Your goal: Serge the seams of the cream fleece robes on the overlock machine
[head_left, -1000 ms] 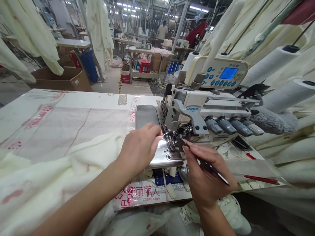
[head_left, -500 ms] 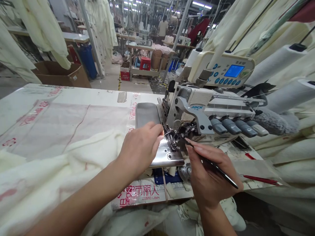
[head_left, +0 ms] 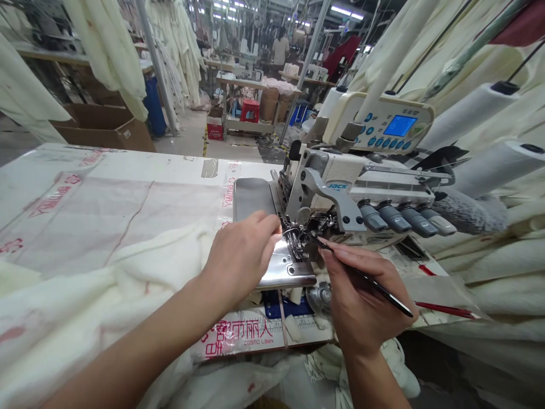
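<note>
My right hand (head_left: 368,289) is closed around slim black tweezers (head_left: 377,288). Their front end reaches into the looper and needle area of a white overlock sewing machine (head_left: 327,184). On the other side of that area, my left hand (head_left: 242,250) is pinched at the fingertips, over the shiny metal work plate (head_left: 287,272). Whatever those fingertips hold, perhaps a thread, is too small to make out. Cream fabric (head_left: 162,267) lies on the table left of my left forearm.
Red tweezers (head_left: 447,309) lie on the table at the right. Thread cones (head_left: 496,165) and a control panel (head_left: 389,126) stand behind the machine. Cream garments (head_left: 102,51) hang around. A cardboard box (head_left: 106,128) sits beyond the table (head_left: 170,165); a person (head_left: 280,48) is far back.
The view has shifted slightly. Both hands stay at the needle area, with the tweezers' tip still among the machine parts; little else differs.
</note>
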{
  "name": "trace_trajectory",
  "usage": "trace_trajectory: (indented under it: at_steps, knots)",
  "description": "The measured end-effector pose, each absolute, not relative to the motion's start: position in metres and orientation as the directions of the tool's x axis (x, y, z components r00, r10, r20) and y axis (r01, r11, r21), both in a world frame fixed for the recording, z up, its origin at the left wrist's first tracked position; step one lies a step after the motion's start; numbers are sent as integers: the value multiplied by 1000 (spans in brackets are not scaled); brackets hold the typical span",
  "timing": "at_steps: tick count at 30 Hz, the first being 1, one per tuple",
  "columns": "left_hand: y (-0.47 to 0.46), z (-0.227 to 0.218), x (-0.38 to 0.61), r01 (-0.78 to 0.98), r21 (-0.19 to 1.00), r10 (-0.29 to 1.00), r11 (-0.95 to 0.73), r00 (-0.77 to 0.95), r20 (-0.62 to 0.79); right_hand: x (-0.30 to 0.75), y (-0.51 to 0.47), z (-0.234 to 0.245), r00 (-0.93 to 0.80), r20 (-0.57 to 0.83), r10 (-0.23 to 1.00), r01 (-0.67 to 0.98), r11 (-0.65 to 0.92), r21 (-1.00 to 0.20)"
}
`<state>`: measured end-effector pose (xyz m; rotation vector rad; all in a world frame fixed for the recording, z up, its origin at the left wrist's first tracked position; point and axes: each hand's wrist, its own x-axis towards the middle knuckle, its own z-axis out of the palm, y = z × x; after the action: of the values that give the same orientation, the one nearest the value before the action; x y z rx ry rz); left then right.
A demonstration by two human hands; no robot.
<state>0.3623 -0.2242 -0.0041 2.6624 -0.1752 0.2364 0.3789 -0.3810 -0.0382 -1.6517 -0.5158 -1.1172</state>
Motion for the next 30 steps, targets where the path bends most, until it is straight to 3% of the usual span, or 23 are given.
trace_trajectory:
  at_steps: [11,22,25,30]
  knots:
    - [-225,-2,365,-129,409,-53,-903,980,192,373,-386,-30,489,851,-194,770,-363,-525]
    - [-225,-6,371,-43,212,16,-976,963,268,370,-397,-41,405,912,65,828,-448,-336]
    - [-225,-3,367,-76,292,8,-954,961,276,371,-398,-43,418,901,118,839,-431,-332]
    - [-218,8,355,-201,517,-127,-832,976,175,372,-399,-44,443,883,156,843,-408,-351]
